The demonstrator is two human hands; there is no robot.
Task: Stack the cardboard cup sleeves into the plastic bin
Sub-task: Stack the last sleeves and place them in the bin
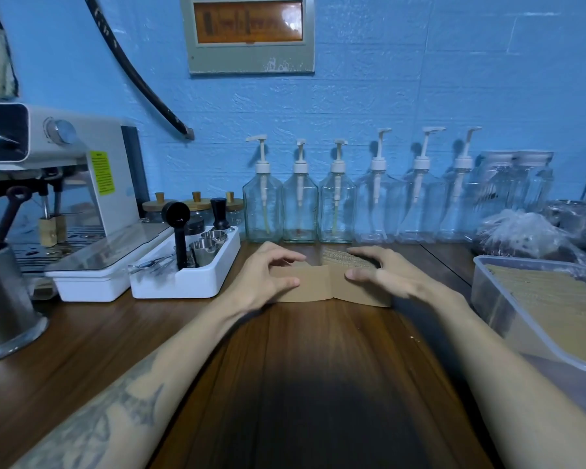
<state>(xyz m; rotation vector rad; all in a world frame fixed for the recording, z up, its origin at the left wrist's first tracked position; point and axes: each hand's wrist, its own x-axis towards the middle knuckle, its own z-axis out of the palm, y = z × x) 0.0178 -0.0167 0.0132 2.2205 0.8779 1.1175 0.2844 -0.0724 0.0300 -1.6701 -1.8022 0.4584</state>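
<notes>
A pile of brown cardboard cup sleeves [318, 287] stands on edge on the wooden counter, in front of the pump bottles. My left hand [268, 275] grips the pile's left part, thumb on the front face and fingers curled over the top. My right hand [376, 272] grips the right part the same way, fingers over the ribbed top edges. The clear plastic bin [508, 309] sits at the right edge of the counter, and flat sleeves [562, 306] lie inside it.
A row of clear pump bottles [335, 204] lines the blue wall behind the sleeves. A white tray of coffee tools [190, 272] and an espresso machine [65, 184] stand at the left, with a steel cup [4, 302]. Plastic bags [528, 231] lie behind the bin.
</notes>
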